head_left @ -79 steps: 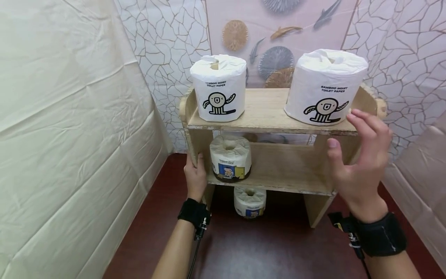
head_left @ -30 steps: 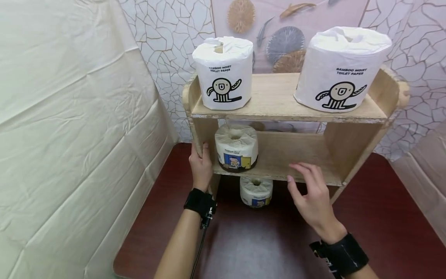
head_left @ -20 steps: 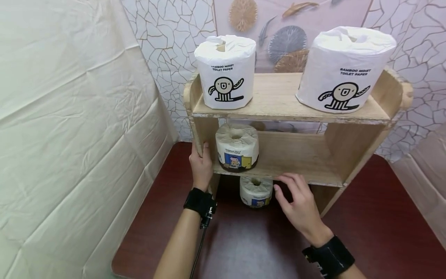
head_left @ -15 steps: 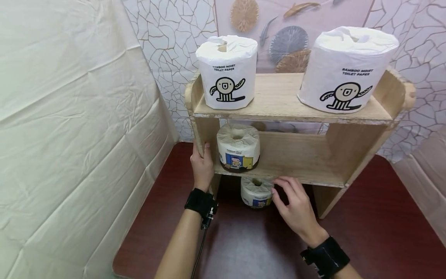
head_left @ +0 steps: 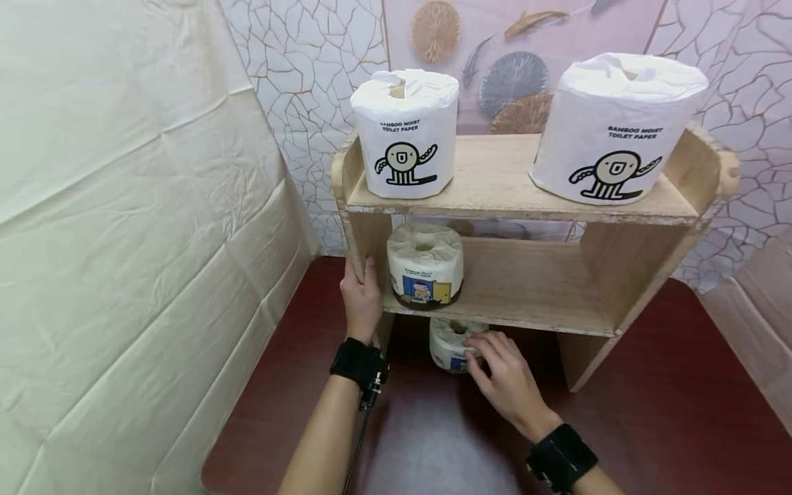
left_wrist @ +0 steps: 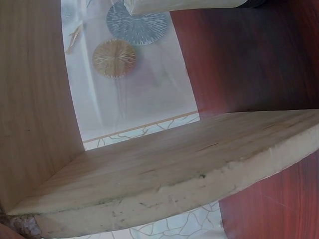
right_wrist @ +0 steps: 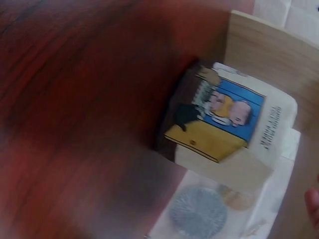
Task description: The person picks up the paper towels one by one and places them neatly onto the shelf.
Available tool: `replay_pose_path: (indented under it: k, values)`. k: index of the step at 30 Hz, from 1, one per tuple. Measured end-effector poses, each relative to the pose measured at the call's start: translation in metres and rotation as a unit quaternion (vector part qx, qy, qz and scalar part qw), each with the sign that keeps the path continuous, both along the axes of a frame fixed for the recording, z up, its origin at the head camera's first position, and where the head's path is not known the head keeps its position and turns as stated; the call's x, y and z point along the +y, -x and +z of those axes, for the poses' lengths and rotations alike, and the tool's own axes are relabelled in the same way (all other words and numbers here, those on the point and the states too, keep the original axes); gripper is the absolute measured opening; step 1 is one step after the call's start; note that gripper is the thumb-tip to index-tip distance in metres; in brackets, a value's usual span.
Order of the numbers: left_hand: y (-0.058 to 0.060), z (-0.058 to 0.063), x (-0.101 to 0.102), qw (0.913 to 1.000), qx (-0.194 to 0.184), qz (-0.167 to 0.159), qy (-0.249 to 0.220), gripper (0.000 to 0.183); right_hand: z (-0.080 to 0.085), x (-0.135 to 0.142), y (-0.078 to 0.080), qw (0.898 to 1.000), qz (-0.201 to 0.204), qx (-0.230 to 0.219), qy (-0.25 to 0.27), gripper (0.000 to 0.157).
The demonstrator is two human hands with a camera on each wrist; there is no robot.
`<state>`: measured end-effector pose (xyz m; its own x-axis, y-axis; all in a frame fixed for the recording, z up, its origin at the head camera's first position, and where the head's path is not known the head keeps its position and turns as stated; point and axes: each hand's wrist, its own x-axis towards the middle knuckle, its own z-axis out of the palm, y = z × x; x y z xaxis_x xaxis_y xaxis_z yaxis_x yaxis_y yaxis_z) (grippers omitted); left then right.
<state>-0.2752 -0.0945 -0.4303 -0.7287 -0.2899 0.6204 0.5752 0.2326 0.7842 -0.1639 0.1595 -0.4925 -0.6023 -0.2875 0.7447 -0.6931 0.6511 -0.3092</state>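
My left hand (head_left: 361,306) grips the left side panel of a wooden shelf (head_left: 526,206), with the thumb on the inner face and the fingers hidden behind. My right hand (head_left: 504,375) is at the right front of a wrapped toilet roll (head_left: 442,344) under the lower board, its fingers loosely bent and overlapping the roll in the head view. In the right wrist view, a fingertip (right_wrist: 313,201) shows apart from that picture-printed roll (right_wrist: 224,119). Another such toilet roll (head_left: 427,265) stands on the middle board at the left.
On the top board stand two white toilet rolls, one at the left (head_left: 405,134) and a larger-looking one at the right (head_left: 619,130). The shelf stands on a dark red table (head_left: 674,412). A pale cloth wall (head_left: 155,240) rises at the left, and a patterned backdrop (head_left: 297,82) hangs behind.
My right hand has come down from beside the upper right roll, then moved left to the bottom roll. The left hand has kept its grip on the side panel. The head view has shifted.
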Motion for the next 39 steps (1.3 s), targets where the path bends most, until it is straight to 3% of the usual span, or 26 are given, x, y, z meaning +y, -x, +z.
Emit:
replay_pose_path:
  k: [5, 12, 15, 26, 33, 39]
  values:
    - [-0.002, 0.001, 0.003, 1.0000, -0.003, 0.006, -0.006, 0.041, -0.010, -0.003, 0.006, 1.000, -0.017, 0.001, -0.002, 0.024]
    - [-0.020, 0.022, 0.009, 0.9999, 0.015, 0.005, -0.001, 0.038, -0.021, -0.005, 0.011, 0.999, -0.043, -0.017, -0.010, 0.025]
    - [-0.023, 0.026, 0.010, 0.9999, 0.014, 0.001, -0.001, 0.037, -0.023, -0.007, 0.012, 0.998, -0.059, -0.030, -0.015, 0.026]
    - [-0.021, 0.023, 0.008, 0.9999, 0.009, 0.001, -0.008, 0.038, -0.022, -0.029, 0.019, 0.984, -0.113, -0.129, -0.054, 0.043]
    - [-0.023, 0.026, 0.007, 1.0000, 0.003, -0.007, -0.006, 0.040, -0.021, -0.045, 0.025, 0.974, -0.173, -0.126, -0.077, 0.048]
    - [-0.006, 0.003, 0.000, 0.9999, 0.009, -0.004, 0.011, 0.041, -0.023, -0.056, 0.030, 0.964, -0.216, -0.130, -0.090, 0.059]
